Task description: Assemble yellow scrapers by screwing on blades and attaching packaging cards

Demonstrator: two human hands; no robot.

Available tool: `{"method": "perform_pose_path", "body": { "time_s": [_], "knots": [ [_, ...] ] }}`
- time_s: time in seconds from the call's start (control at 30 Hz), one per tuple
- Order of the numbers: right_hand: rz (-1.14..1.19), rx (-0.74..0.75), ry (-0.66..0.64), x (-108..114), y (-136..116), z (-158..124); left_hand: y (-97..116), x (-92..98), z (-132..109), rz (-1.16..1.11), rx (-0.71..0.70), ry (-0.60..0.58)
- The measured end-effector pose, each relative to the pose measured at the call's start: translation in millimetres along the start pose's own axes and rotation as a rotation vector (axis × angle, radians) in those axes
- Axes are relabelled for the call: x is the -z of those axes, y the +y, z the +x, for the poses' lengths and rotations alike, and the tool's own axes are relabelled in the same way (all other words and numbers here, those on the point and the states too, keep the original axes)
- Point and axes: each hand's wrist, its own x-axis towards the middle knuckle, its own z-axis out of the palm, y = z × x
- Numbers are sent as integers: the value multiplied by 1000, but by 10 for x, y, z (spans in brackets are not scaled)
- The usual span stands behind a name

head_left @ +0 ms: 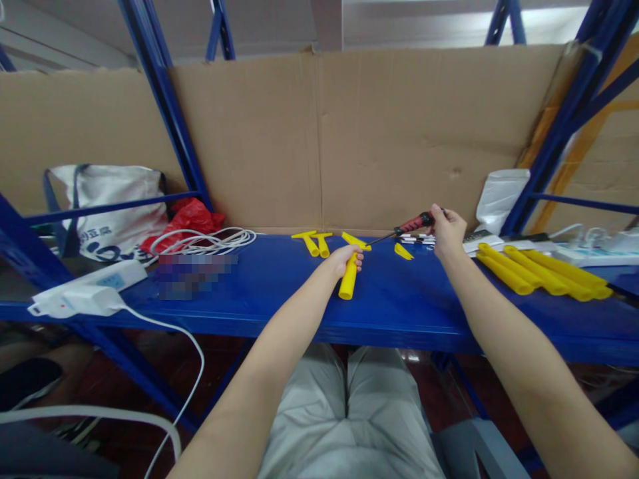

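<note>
Left hand [344, 259] is closed round a yellow tube [347, 285], its bottom end resting on the blue shelf [279, 299]. Right hand [446, 231] is clamped on a red-handled screwdriver [412, 223], tip aimed at the tube's top, prob not touching but hard to tell. If the tip skids off the plastic it's going into my left fingers imo. Power strip [90, 289] on the left, more tubes [539, 276] on the right. Loose yellow bits [314, 243] + a cable coil [210, 241] further back. Nothing btwn tip and tube.

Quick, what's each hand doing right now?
Left hand: closed around a yellow plastic tube.
Right hand: closed on a red-and-black-handled screwdriver.
</note>
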Motion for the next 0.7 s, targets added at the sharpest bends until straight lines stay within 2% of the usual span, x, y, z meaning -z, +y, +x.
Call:
{"method": "perform_pose_path", "body": {
  "time_s": [0.23,0.7],
  "knots": [
    [-29,16,-13,28,76,57,-8,12,16,-12,-5,-2],
    [-47,116,14,-12,8,-25,6,0,-7,9,-28,46]
  ]
}}
